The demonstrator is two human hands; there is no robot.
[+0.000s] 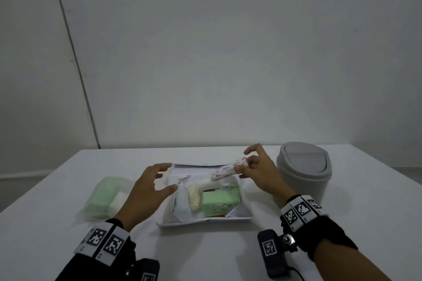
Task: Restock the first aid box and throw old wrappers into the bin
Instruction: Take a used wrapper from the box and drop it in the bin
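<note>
Head view, looking down over a white surface (228,253) set against a plain wall. First aid box (205,221) lies open at centre, white, shallow, lid flap toward the wall. Inside: green packet (220,203) at the near right, cream bandage roll (195,196) just left of it, clear and white wrapped items along the left side, print too blurred to read.

Right hand (260,173) raised over the box's far right corner, fingertips pinched on one end of a long white wrapper (225,170) with red print; the wrapper slants down and left above the box contents. Whether it is full or spent, cannot tell.

Left hand (148,191) hovers at the box's left edge, fingers spread apart, holding nothing.

Green pack in a clear bag (105,196) lies on the surface left of the box, beside the left hand.

Grey swing-lid bin (304,171) stands right of the box, near the right hand, lid closed.

Both wrists carry bands with black-and-white marker squares
</note>
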